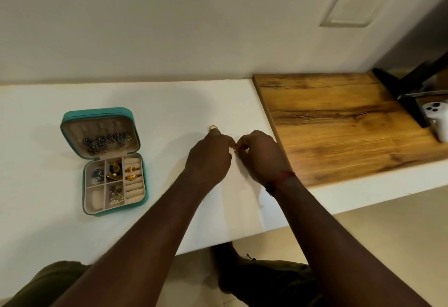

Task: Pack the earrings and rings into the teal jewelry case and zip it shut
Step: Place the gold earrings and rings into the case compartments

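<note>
The teal jewelry case (70,118) lies open on the white counter (169,103), at the left. Dark earrings hang in its lid. Its tray holds more earrings and two gold rings (132,173) in the ring rolls. A gold ring (213,127) sits on the counter just beyond my left hand (208,156), touching its fingertips. My right hand (259,154) is beside the left, fingers curled, pinching a small gold piece (235,147) where the two hands meet. Most of that piece is hidden by the fingers.
A wooden board (339,122) covers the counter's right part, close to my right hand. A white device (436,117) and a black stand (407,83) are at its far right. The wall runs behind. The counter's front edge is near my forearms.
</note>
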